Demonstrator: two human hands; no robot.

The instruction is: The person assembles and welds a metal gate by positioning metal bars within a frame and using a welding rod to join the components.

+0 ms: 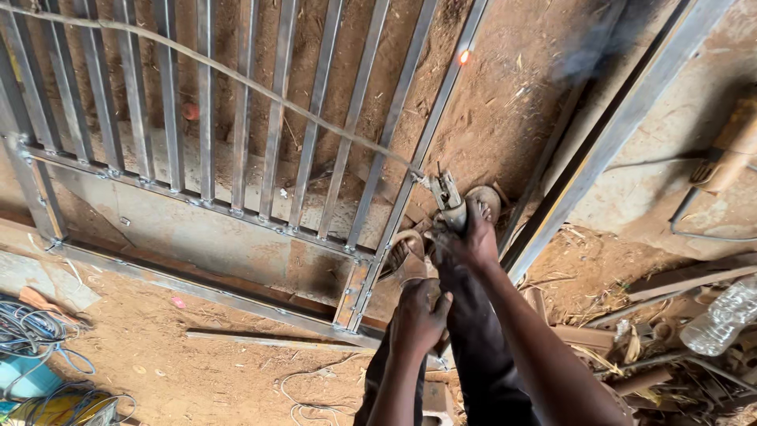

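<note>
Your right hand [475, 237] is wrapped tight around the handle of a welding electrode holder [447, 193], fingers pressed together in a full grip, and it holds the tool's metal jaws against the right-hand upright of a steel gate frame [398, 213] that lies flat on the dirt floor [197, 371]. One cable [229, 75] runs from the holder up and across the bars to the top left corner of the view. Your left hand [418, 319] sits lower, curled closed over your knee, fingers together; it holds nothing that can be made out.

The gate has about a dozen upright bars [206, 102] in view, all parallel and running away from you, joined to one cross rail [197, 201]. Below that rail lies one flat sheet-metal panel [197, 237], closed at the bottom by the frame's lower rail. Both your feet show in sandals: one [406, 256] just beside the frame's corner, the other [485, 199] right behind the holder.

One small orange glowing spot [464, 57] shows on the ground near the top of the upright, with a wisp of smoke to its right. A second long steel section [615, 126] lies to the right, well apart from the gate. One loose thin strip [268, 339] lies on the floor below the frame. One clear plastic bottle [721, 315] lies among scrap at the right edge, and coils of blue and grey wire [35, 335] lie in the bottom left corner.
</note>
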